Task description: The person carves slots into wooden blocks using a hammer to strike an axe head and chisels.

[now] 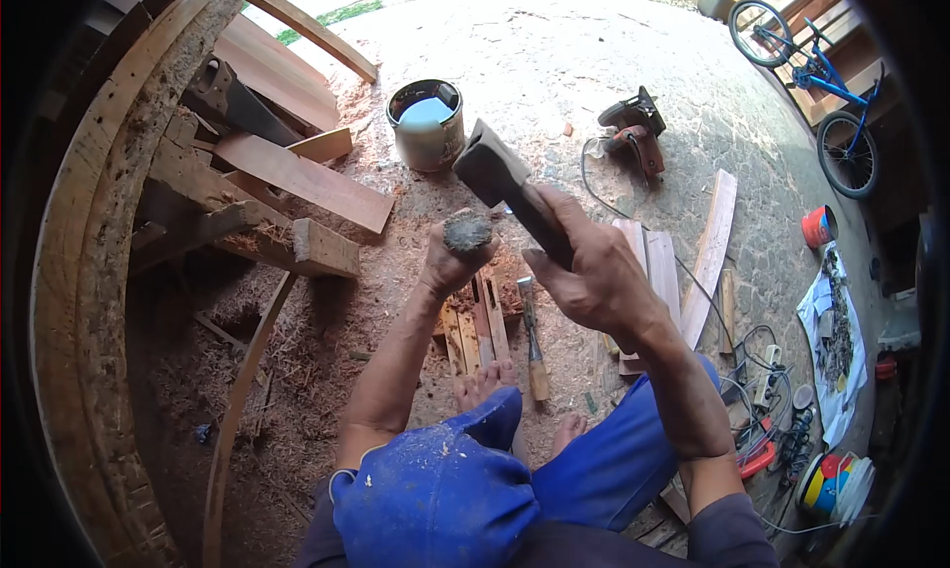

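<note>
In my right hand (pixel 599 271) is a hammer (pixel 495 167) with a heavy, blocky dark head, raised in front of me. My fingers wrap round its dark handle. My left hand (pixel 450 256) is closed round a chisel (pixel 467 234); its battered, round handle end faces up and its blade is hidden below the fist. Beneath, narrow wooden strips (pixel 485 321) with slots lie by my bare foot (pixel 485 382). Another chisel (pixel 535 345), with a pale wooden handle, rests on the ground just right of the strips.
A bucket (pixel 426 152) stands ahead, near a corded circular saw (pixel 638 138). Stacked timber and a handsaw (pixel 233 103) fill the left side. Planks (pixel 708 261), cables (pixel 762 370), a white cloth (pixel 826 360) and a blue bicycle (pixel 816 78) are at right. Shavings cover the ground.
</note>
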A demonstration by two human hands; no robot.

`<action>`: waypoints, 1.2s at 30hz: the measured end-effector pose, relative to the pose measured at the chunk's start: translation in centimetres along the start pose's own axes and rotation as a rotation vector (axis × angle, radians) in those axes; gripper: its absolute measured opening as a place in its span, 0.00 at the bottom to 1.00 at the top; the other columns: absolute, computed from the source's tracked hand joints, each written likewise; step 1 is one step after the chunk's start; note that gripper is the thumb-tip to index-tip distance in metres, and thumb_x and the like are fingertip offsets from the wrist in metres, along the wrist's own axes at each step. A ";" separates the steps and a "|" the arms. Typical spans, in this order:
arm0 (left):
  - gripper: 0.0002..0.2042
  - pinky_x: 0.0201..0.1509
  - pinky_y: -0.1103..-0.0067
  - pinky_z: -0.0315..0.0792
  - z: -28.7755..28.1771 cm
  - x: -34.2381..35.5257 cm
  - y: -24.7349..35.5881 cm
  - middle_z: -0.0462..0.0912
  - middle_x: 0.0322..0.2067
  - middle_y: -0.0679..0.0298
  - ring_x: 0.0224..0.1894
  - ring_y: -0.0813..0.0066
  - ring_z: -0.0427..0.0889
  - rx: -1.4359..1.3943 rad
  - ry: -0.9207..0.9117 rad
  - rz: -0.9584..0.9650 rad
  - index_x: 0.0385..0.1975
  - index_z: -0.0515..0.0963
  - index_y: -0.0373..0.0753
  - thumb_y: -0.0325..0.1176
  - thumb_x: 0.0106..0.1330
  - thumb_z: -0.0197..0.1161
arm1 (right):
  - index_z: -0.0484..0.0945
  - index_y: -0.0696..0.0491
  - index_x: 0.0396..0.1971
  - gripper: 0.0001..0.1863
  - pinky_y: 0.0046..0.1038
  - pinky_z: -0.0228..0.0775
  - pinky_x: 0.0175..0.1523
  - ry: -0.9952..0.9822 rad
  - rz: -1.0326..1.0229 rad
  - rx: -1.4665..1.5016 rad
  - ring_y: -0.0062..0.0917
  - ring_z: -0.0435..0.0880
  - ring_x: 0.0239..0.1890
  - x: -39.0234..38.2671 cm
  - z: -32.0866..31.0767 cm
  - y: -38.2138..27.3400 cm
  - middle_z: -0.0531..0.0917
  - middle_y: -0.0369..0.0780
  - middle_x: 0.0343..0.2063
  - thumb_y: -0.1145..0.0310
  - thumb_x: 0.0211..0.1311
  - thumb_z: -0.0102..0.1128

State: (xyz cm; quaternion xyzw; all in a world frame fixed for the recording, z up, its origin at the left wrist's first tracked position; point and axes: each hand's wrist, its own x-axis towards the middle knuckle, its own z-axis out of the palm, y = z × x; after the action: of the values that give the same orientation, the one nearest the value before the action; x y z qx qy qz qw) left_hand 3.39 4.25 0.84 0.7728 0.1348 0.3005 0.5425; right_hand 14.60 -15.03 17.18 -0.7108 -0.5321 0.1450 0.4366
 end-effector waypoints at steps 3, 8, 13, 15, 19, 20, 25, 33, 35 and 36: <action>0.06 0.37 0.74 0.77 -1.3 -0.7 0.0 0.85 0.27 0.60 0.29 0.70 0.83 0.172 0.009 -0.011 0.31 0.83 0.36 0.29 0.58 0.71 | 0.69 0.58 0.62 0.26 0.31 0.77 0.39 0.458 -0.152 0.183 0.29 0.82 0.31 2.2 -4.9 -6.7 0.82 0.45 0.33 0.72 0.66 0.64; 0.08 0.38 0.74 0.77 0.3 -0.4 -0.2 0.83 0.28 0.61 0.31 0.67 0.83 0.297 0.258 0.089 0.35 0.80 0.36 0.29 0.59 0.71 | 0.62 0.59 0.63 0.29 0.32 0.78 0.30 0.711 -0.390 0.238 0.25 0.82 0.24 3.5 -3.2 -5.4 0.80 0.40 0.27 0.74 0.65 0.61; 0.12 0.39 0.74 0.77 5.6 -6.4 3.4 0.83 0.31 0.61 0.33 0.71 0.84 0.051 0.495 0.138 0.33 0.76 0.38 0.29 0.56 0.76 | 0.65 0.53 0.62 0.28 0.52 0.74 0.44 -0.288 0.144 -0.358 0.55 0.84 0.38 -4.8 2.3 2.5 0.82 0.56 0.33 0.74 0.60 0.59; 0.12 0.39 0.76 0.76 4.6 -7.0 -1.3 0.83 0.30 0.62 0.33 0.75 0.83 -0.058 0.457 0.126 0.32 0.76 0.37 0.28 0.55 0.76 | 0.65 0.52 0.62 0.29 0.53 0.76 0.42 -0.172 0.178 -0.106 0.57 0.84 0.36 -6.6 3.5 2.0 0.83 0.59 0.31 0.71 0.60 0.60; 0.08 0.37 0.78 0.76 1.3 4.0 -2.6 0.85 0.28 0.61 0.30 0.75 0.82 -0.101 0.347 -0.133 0.32 0.80 0.34 0.26 0.57 0.73 | 0.70 0.54 0.60 0.24 0.41 0.77 0.42 -0.001 0.158 -0.029 0.52 0.86 0.36 -3.7 2.8 1.9 0.82 0.56 0.32 0.74 0.63 0.60; 0.08 0.35 0.77 0.77 0.3 6.1 -4.3 0.86 0.29 0.62 0.30 0.73 0.82 -0.213 0.376 -0.242 0.36 0.83 0.33 0.24 0.57 0.71 | 0.69 0.55 0.59 0.24 0.42 0.77 0.42 -0.049 0.194 -0.025 0.52 0.86 0.37 -1.5 2.6 1.4 0.83 0.56 0.33 0.74 0.63 0.60; 0.10 0.39 0.76 0.79 1.9 6.5 -2.7 0.88 0.34 0.64 0.35 0.74 0.86 -0.212 0.436 -0.091 0.39 0.85 0.31 0.27 0.59 0.71 | 0.69 0.55 0.59 0.25 0.44 0.77 0.42 -0.088 0.193 -0.226 0.51 0.86 0.38 2.4 3.5 3.6 0.84 0.55 0.35 0.72 0.61 0.60; 0.09 0.25 0.75 0.74 0.2 10.2 -6.7 0.84 0.21 0.62 0.20 0.76 0.80 -0.173 0.452 -0.354 0.30 0.85 0.33 0.33 0.60 0.73 | 0.71 0.57 0.58 0.24 0.34 0.73 0.39 -0.169 0.227 -0.018 0.34 0.83 0.30 0.6 1.8 4.0 0.79 0.42 0.25 0.73 0.61 0.63; 0.11 0.20 0.73 0.70 -1.5 12.4 -10.6 0.80 0.16 0.63 0.15 0.75 0.76 -0.145 0.335 -0.711 0.27 0.85 0.32 0.35 0.60 0.73 | 0.71 0.57 0.59 0.25 0.29 0.72 0.39 -0.100 0.373 0.105 0.24 0.81 0.28 -1.4 1.8 3.4 0.77 0.36 0.24 0.74 0.62 0.64; 0.11 0.20 0.73 0.69 -0.5 13.0 -10.8 0.81 0.17 0.63 0.15 0.74 0.77 -0.116 0.329 -0.755 0.26 0.84 0.32 0.35 0.60 0.72 | 0.70 0.57 0.62 0.27 0.25 0.70 0.33 -0.044 0.329 0.122 0.15 0.77 0.26 -2.8 1.9 4.3 0.76 0.31 0.24 0.76 0.62 0.64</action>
State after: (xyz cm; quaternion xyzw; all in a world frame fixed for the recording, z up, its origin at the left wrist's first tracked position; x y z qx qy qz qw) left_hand 14.48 15.64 -4.80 0.5791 0.4764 0.2069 0.6285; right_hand 14.94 -16.79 12.02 -0.7572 -0.4083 0.2619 0.4375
